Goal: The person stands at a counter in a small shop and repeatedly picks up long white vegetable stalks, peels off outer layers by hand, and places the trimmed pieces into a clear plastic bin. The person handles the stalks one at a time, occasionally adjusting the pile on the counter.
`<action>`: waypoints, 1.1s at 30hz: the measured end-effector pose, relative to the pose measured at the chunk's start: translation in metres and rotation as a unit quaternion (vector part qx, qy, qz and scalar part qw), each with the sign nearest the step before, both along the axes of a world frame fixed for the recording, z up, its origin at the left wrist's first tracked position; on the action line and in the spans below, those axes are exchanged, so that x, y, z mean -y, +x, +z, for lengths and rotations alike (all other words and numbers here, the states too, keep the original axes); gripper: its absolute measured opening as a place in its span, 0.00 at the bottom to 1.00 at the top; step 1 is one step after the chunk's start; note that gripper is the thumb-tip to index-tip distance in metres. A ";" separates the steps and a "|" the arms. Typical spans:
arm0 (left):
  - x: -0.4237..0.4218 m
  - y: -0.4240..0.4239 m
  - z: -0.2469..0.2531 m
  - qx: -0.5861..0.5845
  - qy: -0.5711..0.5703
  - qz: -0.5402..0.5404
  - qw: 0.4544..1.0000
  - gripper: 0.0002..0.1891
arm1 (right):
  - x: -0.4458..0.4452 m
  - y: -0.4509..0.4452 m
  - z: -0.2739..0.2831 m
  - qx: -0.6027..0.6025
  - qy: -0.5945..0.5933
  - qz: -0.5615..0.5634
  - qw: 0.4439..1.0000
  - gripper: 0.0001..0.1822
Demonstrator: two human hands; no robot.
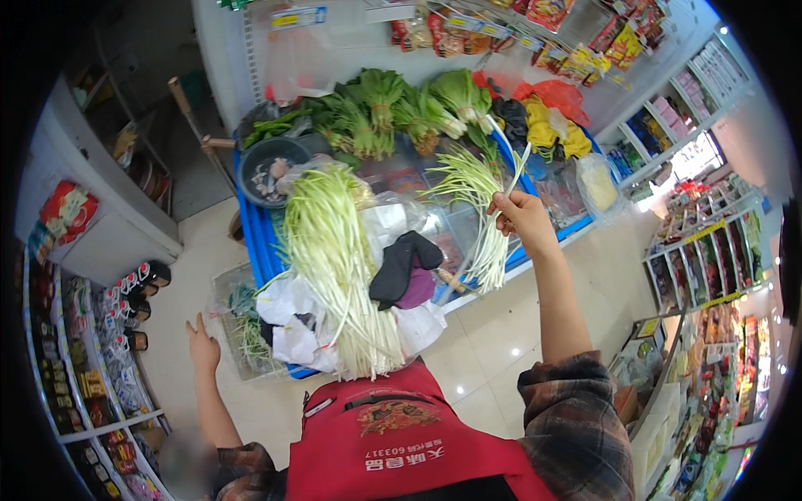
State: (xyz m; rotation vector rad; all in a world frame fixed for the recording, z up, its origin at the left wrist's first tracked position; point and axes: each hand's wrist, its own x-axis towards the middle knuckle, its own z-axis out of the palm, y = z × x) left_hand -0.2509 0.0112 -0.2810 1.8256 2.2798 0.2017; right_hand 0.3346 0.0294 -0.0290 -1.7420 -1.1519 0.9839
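My right hand pinches a few pale stalks over a small pile of green-and-white stalks at the right of the blue-edged display. My left hand is off to the left with fingers apart and nothing in it, beside a clear plastic bin of green scraps. Between them a large heap of long, pale green leafy stalks reaches down to my red apron. White paper and a black cloth item on purple cloth lie by the heap.
Rubber-banded leafy green bundles line the back, with a grey bowl of garlic at left. Yellow and black bags and a bagged yellowish item are at right. Hanging packets are above; stocked shelves stand on both sides.
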 end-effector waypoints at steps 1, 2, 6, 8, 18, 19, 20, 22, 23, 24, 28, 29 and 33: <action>0.000 -0.001 -0.001 -0.010 0.000 -0.001 1.000 0.36 | -0.003 0.024 -0.008 0.025 0.000 -0.018 1.000 0.14; -0.001 0.001 -0.004 -0.020 0.001 -0.002 1.000 0.36 | -0.006 0.047 -0.013 0.074 -0.019 -0.022 0.997 0.15; -0.001 0.015 0.015 0.002 -0.067 0.041 0.997 0.35 | -0.023 0.124 -0.063 0.215 -0.113 -0.061 0.968 0.15; 0.004 0.015 0.016 -0.010 -0.066 0.036 0.997 0.35 | -0.036 0.153 -0.100 0.278 -0.128 -0.071 0.949 0.16; 0.026 0.042 0.050 0.014 -0.050 0.038 0.998 0.34 | -0.077 0.227 -0.231 0.490 -0.181 -0.097 0.847 0.21; 0.019 0.051 0.058 0.024 -0.049 0.041 0.998 0.34 | -0.074 0.218 -0.225 0.515 -0.179 -0.101 0.833 0.24; 0.019 0.055 0.060 0.022 -0.033 0.042 0.998 0.33 | -0.077 0.203 -0.218 0.527 -0.176 -0.095 0.826 0.24; 0.021 0.061 0.062 0.020 -0.001 0.049 0.999 0.33 | -0.080 0.165 -0.197 0.570 -0.103 -0.096 0.810 0.18; 0.021 0.064 0.061 0.019 0.017 0.053 0.998 0.33 | -0.081 0.139 -0.186 0.544 -0.043 -0.066 0.835 0.16; 0.020 0.070 0.061 0.017 0.034 0.055 0.998 0.33 | -0.081 0.112 -0.177 0.515 0.015 -0.039 0.856 0.14; 0.009 0.102 0.073 0.059 0.068 0.032 0.995 0.31 | -0.064 -0.029 -0.154 0.264 0.044 0.128 0.955 0.10; 0.005 0.111 0.076 0.064 0.085 0.007 0.994 0.30 | -0.059 -0.066 -0.150 0.254 0.027 0.175 0.951 0.11; -0.005 0.145 0.087 0.124 0.138 -0.080 0.979 0.25 | -0.059 -0.154 -0.195 0.358 -0.079 0.226 0.902 0.14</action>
